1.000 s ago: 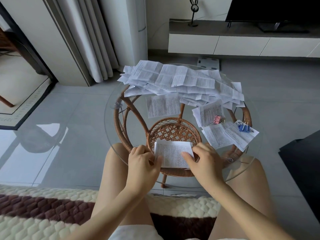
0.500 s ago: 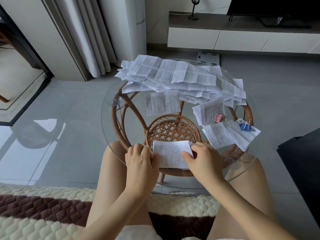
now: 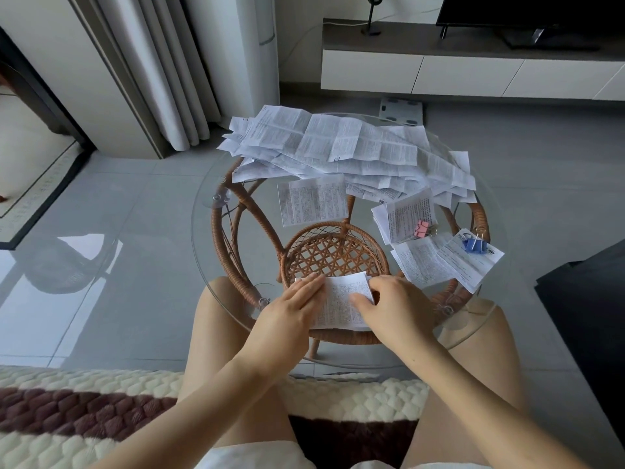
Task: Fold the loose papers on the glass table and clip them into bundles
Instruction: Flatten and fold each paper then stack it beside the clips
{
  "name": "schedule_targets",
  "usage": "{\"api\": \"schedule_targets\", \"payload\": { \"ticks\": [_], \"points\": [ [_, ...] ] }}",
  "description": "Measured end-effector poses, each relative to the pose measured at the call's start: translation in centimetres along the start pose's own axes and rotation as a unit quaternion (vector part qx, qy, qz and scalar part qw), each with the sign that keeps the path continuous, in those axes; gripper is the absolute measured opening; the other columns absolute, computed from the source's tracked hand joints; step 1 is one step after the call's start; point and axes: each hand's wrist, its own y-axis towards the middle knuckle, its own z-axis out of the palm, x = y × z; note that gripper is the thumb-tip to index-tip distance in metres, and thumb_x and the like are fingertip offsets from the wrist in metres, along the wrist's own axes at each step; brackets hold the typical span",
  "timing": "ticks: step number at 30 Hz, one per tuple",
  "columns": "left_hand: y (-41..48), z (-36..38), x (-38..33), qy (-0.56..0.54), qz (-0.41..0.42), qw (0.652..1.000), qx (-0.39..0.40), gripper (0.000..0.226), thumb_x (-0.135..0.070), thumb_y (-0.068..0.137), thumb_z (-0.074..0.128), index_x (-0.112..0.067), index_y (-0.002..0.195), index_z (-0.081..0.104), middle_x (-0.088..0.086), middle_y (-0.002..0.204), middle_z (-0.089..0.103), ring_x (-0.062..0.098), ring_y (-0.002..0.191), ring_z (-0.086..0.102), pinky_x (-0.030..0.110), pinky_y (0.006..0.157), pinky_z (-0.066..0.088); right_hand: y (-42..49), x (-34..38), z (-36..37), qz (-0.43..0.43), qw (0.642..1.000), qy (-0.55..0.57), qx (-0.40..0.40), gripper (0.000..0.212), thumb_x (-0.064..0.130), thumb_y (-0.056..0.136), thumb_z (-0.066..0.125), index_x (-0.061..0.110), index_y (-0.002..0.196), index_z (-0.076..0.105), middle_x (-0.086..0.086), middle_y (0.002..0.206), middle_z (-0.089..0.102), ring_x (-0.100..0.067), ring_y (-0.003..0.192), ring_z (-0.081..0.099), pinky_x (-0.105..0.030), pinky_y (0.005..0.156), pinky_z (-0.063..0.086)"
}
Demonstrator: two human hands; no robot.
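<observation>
While the left hand [image 3: 291,313] presses flat, grip spread, on a folded paper [image 3: 341,299] at the near edge of the glass bench [image 3: 216,265], the right hand [image 3: 392,306] pinches that paper's right side in its grip.

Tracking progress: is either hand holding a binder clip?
No, the left hand and right hand touch only the folded paper.
</observation>
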Motion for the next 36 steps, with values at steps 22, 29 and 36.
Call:
{"api": "schedule_targets", "payload": {
  "ticks": [22,29,36],
  "points": [
    [-0.9,-1.1,1.0,0.04,0.019,0.998,0.044,0.051,-0.018,0.088,0.039,-0.013,0.138,0.049,0.003,0.144,0.045,0.017,0.136,0.033,0.038,0.117,0.015,-3.7,-1.0,1.8,-0.13,0.985,-0.109,0.012,0.051,0.032,0.092,0.029,0.02,0.139,0.047,-0.002,0.144,0.044,-0.015,0.134,0.041,-0.056,0.109,0.013],
    [-1.3,-1.4,2.5,0.02,0.026,0.996,0.079,0.051,-0.023,0.093,0.029,-0.019,0.143,0.041,-0.002,0.148,0.038,0.016,0.138,0.03,0.054,0.11,0.016,-3.1,-1.8,1.0,-0.147,0.984,-0.099,0.029,0.053,0.028,0.09,0.025,0.019,0.138,0.047,0.005,0.144,0.043,-0.008,0.135,0.036,-0.048,0.113,0.004],
    [-1.0,-1.6,2.9,-0.068,0.014,0.995,0.071,0.045,-0.026,0.097,0.034,-0.025,0.14,0.044,-0.011,0.146,0.034,0.01,0.139,0.025,0.048,0.114,0.016,-2.7,-2.4,0.1,-0.168,0.979,-0.06,0.096,0.065,0.008,0.09,0.029,0.023,0.15,0.011,0.013,0.153,0.001,0.0,0.139,-0.007,-0.04,0.111,-0.021]
  ]
}}
